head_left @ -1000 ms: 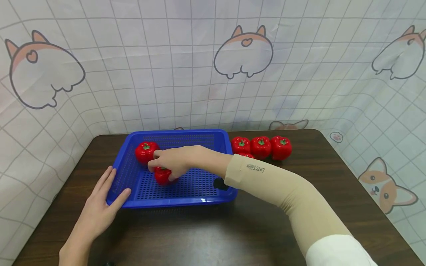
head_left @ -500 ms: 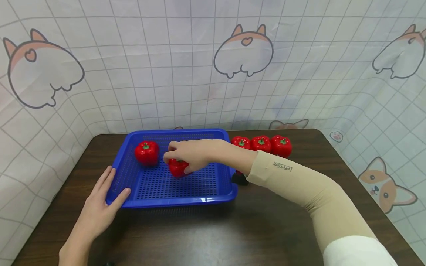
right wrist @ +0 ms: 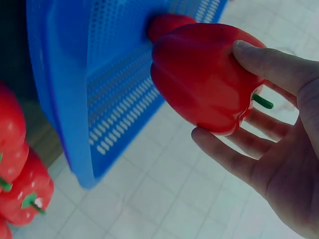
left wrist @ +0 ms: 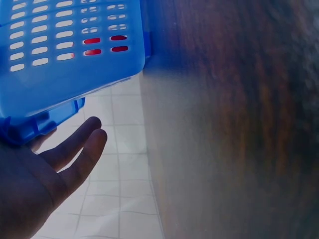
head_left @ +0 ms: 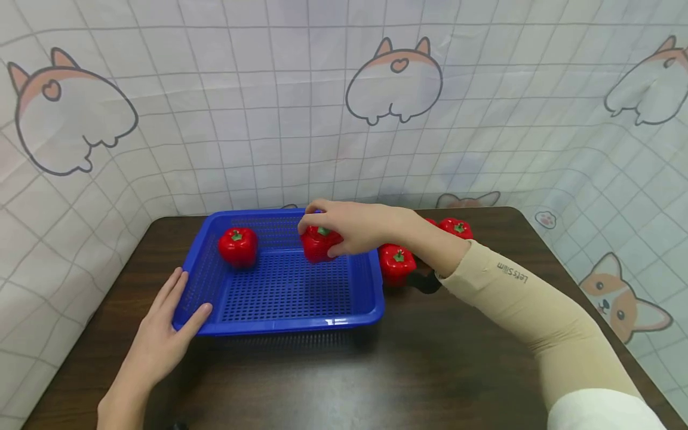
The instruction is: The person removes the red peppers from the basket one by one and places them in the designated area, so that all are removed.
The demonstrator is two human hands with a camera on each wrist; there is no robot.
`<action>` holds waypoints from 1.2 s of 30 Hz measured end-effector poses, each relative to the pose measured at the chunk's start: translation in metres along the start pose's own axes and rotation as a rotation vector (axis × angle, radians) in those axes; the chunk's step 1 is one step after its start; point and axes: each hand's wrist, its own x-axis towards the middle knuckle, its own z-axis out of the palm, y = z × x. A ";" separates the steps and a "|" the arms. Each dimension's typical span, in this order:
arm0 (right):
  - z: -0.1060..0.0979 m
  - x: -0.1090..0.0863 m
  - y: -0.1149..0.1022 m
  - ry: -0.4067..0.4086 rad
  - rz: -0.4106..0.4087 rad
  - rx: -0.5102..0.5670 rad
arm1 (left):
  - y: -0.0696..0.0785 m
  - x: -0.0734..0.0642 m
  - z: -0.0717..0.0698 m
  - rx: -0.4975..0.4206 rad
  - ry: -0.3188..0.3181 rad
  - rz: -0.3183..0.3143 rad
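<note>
My right hand grips a red bell pepper from above and holds it over the far right part of the blue perforated basket. In the right wrist view the same red pepper sits between my thumb and fingers, beside the blue basket. A second red pepper lies in the basket's far left corner. My left hand rests flat on the table against the basket's near left corner, fingers straight; in the left wrist view that left hand lies under the basket.
More red peppers stand on the dark wooden table right of the basket: one close to its rim, another behind my forearm. They show at the left of the right wrist view. A patterned cloth backdrop surrounds the table.
My right hand has lifted the pepper out of the basket's middle and carried it up and to the right, towards the far right rim. The left hand has stayed put.
</note>
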 end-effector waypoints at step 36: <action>-0.005 -0.121 0.051 0.245 0.108 0.035 | -0.001 0.002 0.000 0.011 0.006 0.001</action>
